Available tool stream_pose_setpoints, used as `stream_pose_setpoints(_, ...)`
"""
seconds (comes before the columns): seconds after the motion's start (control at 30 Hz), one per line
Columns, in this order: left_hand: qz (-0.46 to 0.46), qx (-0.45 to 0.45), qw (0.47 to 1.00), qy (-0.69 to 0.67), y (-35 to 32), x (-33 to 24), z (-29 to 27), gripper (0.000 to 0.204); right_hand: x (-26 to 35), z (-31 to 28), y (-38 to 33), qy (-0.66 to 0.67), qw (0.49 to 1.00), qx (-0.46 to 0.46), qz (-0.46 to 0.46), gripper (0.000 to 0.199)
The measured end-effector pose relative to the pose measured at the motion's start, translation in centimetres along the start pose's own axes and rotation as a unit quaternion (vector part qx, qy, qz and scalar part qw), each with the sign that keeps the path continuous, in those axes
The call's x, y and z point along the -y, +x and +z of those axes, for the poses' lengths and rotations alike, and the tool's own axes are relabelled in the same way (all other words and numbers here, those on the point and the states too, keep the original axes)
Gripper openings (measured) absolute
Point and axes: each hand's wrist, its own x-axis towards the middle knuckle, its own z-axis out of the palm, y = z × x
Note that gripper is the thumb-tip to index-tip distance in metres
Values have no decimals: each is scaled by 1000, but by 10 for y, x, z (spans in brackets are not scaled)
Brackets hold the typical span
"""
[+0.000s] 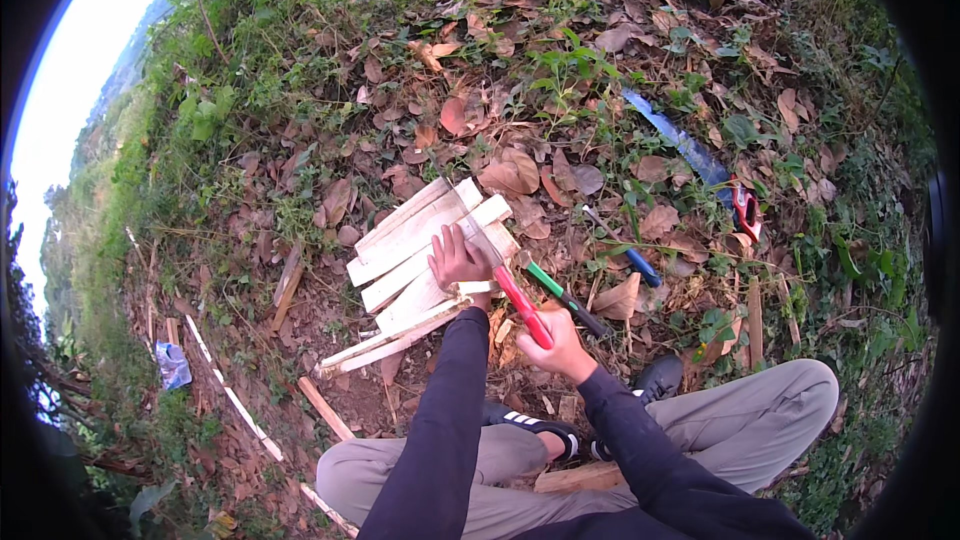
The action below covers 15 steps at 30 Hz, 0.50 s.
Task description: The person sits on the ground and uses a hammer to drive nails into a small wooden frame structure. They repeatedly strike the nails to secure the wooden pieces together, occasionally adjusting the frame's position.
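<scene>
Pale split wooden slats (410,265) lie side by side in a pile on the leafy ground in front of me. My left hand (457,262) rests flat on top of them, its fingers spread. My right hand (560,348) is closed around the red grip of a straight-handled tool (518,300). Its narrow metal blade runs away from me across the slats, close beside my left fingers; whether it has teeth is too small to tell. Beside the red grip lies a tool with a green and black handle (558,295), its far end near the wood.
To the right lie a blue-handled tool (640,265) with a thin shaft and a handsaw (690,148) with a blue blade and red handle. Loose wood strips (325,408) and a crumpled plastic bag (172,365) are on the left. My crossed legs (745,420) are close below.
</scene>
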Motion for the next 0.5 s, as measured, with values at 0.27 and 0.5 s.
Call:
stream_pose_setpoints(0.27,14,37,998,40,5,1,-1,45,11,-19,-10,-41,999,-20,7,29)
stream_pose_setpoints(0.5,0,17,1000,12,2,2,-11,46,37,-23,-61,-61,998,-6,-4,19)
